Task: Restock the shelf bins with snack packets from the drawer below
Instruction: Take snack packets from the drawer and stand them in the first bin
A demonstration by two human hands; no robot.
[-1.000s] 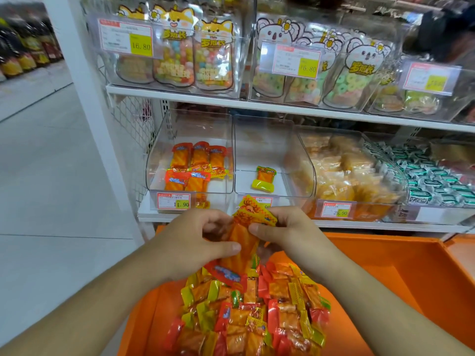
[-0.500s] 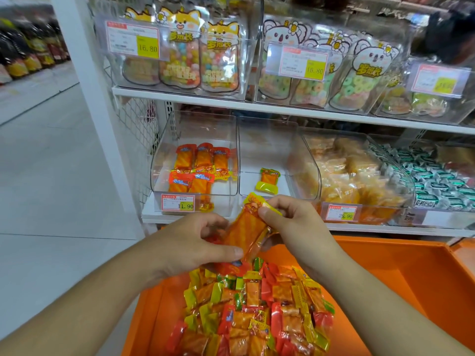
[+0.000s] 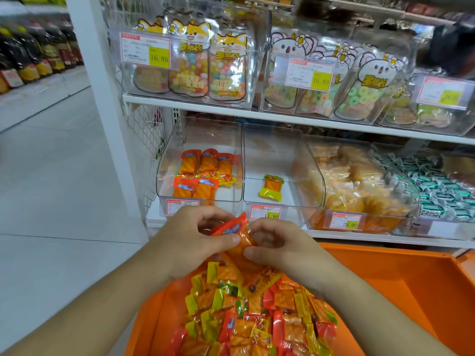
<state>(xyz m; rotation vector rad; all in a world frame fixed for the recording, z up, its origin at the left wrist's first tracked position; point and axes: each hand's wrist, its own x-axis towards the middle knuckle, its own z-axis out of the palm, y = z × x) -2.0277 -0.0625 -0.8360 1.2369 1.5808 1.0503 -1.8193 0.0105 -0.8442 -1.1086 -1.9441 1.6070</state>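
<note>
Both hands hold one orange snack packet with a red end [image 3: 232,231] above the open orange drawer [image 3: 401,283]. My left hand [image 3: 195,235] pinches its upper part with the thumb on top. My right hand [image 3: 277,246] pinches its lower part. A heap of red-ended and yellow-green-ended packets [image 3: 257,314] fills the drawer's front left. On the shelf just beyond, the left clear bin [image 3: 164,176] holds several red-ended packets [image 3: 203,173]. The middle clear bin [image 3: 303,181] holds a single yellow-ended packet [image 3: 272,187].
To the right stand a bin of pale yellow snack bags [image 3: 354,186] and one of green-and-white sweets [image 3: 437,186]. The shelf above carries bins of cartoon-printed candy pouches [image 3: 226,70]. A white upright post [image 3: 102,98] and the tiled aisle floor lie to the left.
The packet between my hands has been turned: a yellow end showed on top before, now a red end points up. Both hands stay close together above the drawer.
</note>
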